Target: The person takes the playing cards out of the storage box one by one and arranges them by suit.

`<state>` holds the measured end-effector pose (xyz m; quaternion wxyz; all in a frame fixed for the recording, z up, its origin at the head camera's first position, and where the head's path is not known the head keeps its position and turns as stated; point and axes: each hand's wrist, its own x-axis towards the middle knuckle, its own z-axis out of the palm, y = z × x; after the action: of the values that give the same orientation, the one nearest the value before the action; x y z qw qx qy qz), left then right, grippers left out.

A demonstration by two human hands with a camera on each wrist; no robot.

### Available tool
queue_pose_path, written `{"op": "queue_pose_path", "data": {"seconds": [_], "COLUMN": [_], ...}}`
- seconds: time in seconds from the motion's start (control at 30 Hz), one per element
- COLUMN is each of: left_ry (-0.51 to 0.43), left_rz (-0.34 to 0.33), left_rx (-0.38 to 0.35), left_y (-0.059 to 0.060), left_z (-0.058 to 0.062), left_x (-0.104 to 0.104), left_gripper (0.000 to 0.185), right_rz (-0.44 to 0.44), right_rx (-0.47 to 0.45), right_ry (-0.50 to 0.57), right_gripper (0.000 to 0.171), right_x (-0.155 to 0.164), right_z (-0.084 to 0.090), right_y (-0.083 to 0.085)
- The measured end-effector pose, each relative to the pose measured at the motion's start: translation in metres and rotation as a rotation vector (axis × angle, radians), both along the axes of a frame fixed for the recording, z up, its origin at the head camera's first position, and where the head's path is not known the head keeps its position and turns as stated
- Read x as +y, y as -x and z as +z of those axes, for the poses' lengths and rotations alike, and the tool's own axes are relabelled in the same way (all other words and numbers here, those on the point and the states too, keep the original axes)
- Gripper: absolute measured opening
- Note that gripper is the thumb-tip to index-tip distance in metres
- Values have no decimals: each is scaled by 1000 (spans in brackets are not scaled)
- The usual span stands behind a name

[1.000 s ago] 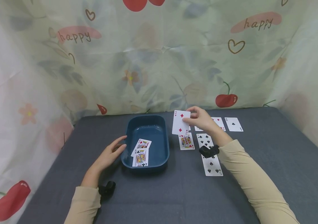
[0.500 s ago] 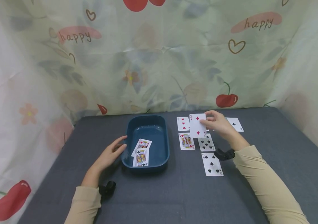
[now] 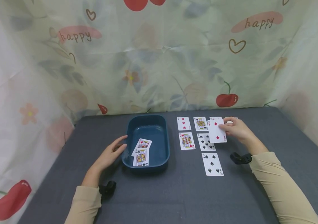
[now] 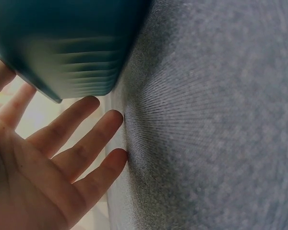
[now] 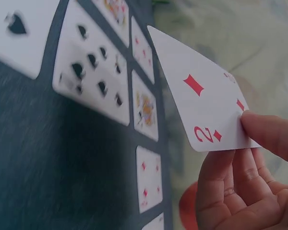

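Note:
My right hand (image 3: pixel 227 128) pinches a two of diamonds (image 3: pixel 217 132) between thumb and fingers and holds it, tilted, just above the table, right of the seven of spades (image 3: pixel 205 142). The right wrist view shows the two of diamonds (image 5: pixel 206 105) face up with the thumb (image 5: pixel 271 136) on its corner. My left hand (image 3: pixel 118 145) lies open on the grey cloth, its fingertips against the left wall of a blue tray (image 3: pixel 147 118). Two face cards (image 3: pixel 141 152) lie in the tray. In the left wrist view my straight fingers (image 4: pixel 81 143) sit beside the tray (image 4: pixel 67 43).
Face-up cards lie in rows right of the tray: a three of hearts (image 3: pixel 183 123), a face card (image 3: pixel 201 123), another face card (image 3: pixel 187 141) and a five of spades (image 3: pixel 212 164). More cards are partly hidden behind my right hand. Patterned cloth walls surround the grey table (image 3: pixel 175 196).
My right hand has carried the two of diamonds to the right, from beside the tray to past the seven of spades, uncovering the back-row cards. The left hand has stayed still.

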<state>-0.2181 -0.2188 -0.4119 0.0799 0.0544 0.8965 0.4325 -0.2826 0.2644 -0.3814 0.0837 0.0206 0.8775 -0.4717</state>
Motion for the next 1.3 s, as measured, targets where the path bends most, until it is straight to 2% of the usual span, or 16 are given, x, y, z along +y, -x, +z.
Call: {"op": "queue_pose_path", "data": {"seconds": [0.37, 0.63, 0.8, 0.97, 1.13, 1.3], "left_ry": [-8, -6, -10, -9, -12, -15], "left_rz": [-8, -5, -9, -6, -4, -4], "left_rx": [3, -8, -9, -10, -9, -8], "left_y": [-1, -1, -1, -1, -1, -1], "left_z": [1, 0, 0, 1, 1, 1], "left_x": [0, -1, -1, -1, 0, -1], "left_gripper": [51, 51, 51, 51, 51, 51], "right_rz": [-26, 6, -5, -11, -22, 48], "right_rx": [-71, -37, -28, 9, 35, 96], "right_ry": [-126, -168, -208, -215, -258, -263], "right_gripper": [62, 55, 54, 51, 48, 44], "right_x": [28, 33, 33, 33, 26, 5], "right_z": [-19, -29, -31, -29, -18, -5], "right_y": [-1, 2, 3, 2, -3, -6]}}
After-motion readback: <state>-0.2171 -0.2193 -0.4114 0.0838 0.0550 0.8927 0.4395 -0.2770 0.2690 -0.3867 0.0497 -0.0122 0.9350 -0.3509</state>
